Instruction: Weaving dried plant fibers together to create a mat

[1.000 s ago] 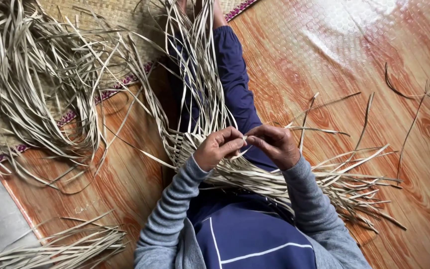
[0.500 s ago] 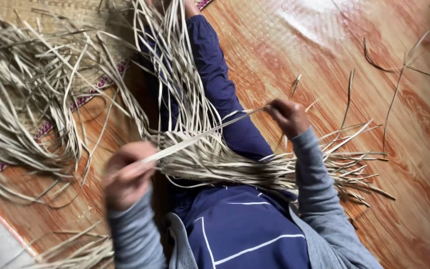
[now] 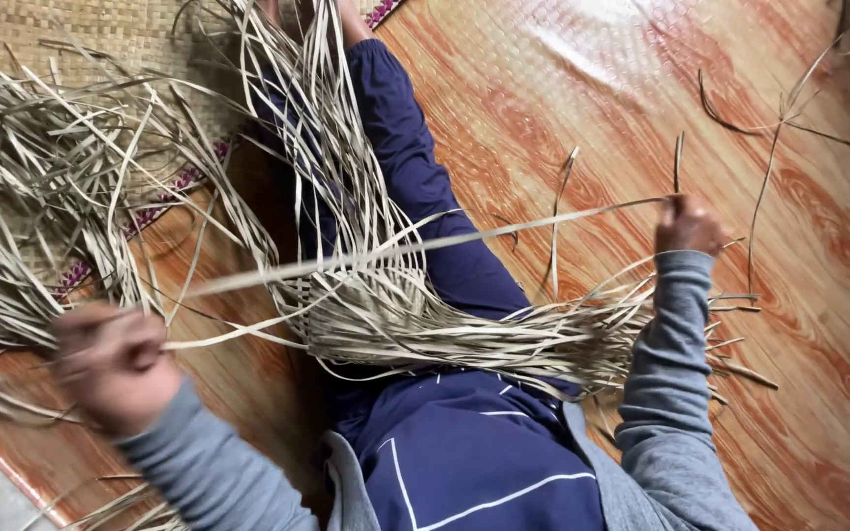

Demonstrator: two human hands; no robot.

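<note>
Underneath everything lies the glossy orange wood-grain floor (image 3: 582, 88), bare and open across the upper right and down the right side, with only a few stray strips lying on it. At the upper left, a woven mat (image 3: 71, 39) with a patterned purple border covers the floor; its edge runs diagonally down toward the left. On that mat sprawls a large loose heap of pale dry strips (image 3: 41, 187), too many and too tangled to count. One person sits here with legs in dark blue trousers (image 3: 415, 187) stretched out toward the top of the view, and two grey sleeves show. Across the lap rests the partly woven piece (image 3: 366, 305), its plaited patch small and its unworked ends fanning upward and off to the right in a thick bundle. A second, smaller bunch of strips pokes in at the lower left corner.

One long strip (image 3: 425, 246) is stretched nearly level above the woven piece, from one hand to the other. The left hand (image 3: 115, 364), blurred, is closed in a fist around that strip's near end, low at the left over the floor's edge by the mat. The right hand (image 3: 689, 228) is pinched tight on the far end, raised over open floor, well apart from the left.

No packages, labels or signs are visible.
</note>
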